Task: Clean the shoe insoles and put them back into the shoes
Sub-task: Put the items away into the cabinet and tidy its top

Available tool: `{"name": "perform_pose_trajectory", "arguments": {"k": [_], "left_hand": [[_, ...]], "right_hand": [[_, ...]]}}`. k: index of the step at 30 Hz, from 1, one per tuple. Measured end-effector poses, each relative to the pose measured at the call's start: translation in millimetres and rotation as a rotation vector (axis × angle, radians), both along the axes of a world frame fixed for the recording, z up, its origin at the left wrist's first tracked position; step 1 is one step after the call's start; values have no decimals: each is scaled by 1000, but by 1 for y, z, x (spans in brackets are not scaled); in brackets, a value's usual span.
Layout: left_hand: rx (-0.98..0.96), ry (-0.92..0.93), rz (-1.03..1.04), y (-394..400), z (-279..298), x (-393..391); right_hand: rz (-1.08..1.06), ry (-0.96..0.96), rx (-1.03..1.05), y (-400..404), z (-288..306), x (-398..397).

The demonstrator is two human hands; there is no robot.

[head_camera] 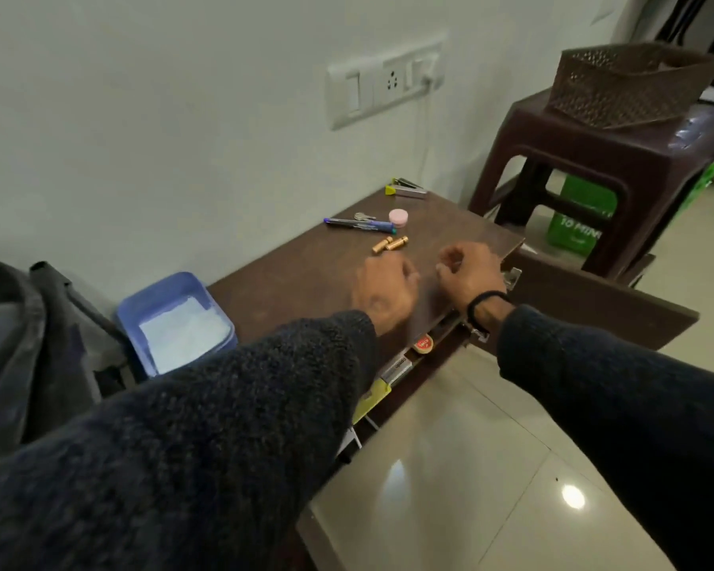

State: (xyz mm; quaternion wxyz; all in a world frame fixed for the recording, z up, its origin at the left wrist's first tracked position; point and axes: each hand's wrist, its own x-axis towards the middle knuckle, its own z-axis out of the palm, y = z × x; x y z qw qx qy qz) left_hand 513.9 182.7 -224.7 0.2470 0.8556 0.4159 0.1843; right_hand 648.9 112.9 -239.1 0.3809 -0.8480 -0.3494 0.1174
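Both hands, left [382, 294] and right [468, 274], are hovering with curled fingers over the brown tabletop [297, 274], near two gold batteries [389, 244] and a pen [359, 225].

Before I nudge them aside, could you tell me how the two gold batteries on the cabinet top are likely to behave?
The two gold batteries are smooth cylinders lying on their sides, so they would probably roll on the flat cabinet top. They look small and rigid, likely easy to pinch. Rolling right, they might drop off the edge.
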Motion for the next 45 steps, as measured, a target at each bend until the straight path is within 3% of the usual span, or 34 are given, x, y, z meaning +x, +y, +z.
{"name": "perform_pose_trajectory", "arguments": {"k": [3,10,17,24,27,30,33,37,39,41,45], "left_hand": [[70,48,95,45,-12,-1],[118,124,75,106,-44,22],[152,79,109,107,-52,28],[13,-92,155,81,-48,8],[52,-196,51,41,-51,-14],[155,-213,-183,-17,-50,-43],[284,-82,-447,-69,-56,-65],[365,195,-591,-108,-89,-74],[246,269,-561,-118,-120,-74],[10,312,-437,-126,-158,-72],[-487,387,70,-129,-229,-52]], "right_hand": [[139,-34,-118,27,-2,5],[350,-384,-231,75,10,11],[358,-400,-323,88,9,25],[363,-404,-288,60,9,21],[351,-366,-138,23,-2,14],[310,-360,-17,-28,-19,10],[261,-346,36,-80,-40,12],[242,-314,-4,-132,-78,13],[224,-274,-50,-150,-105,11],[196,-208,-93,-157,-135,5],[134,-29,-150,-151,-203,-18]]}}
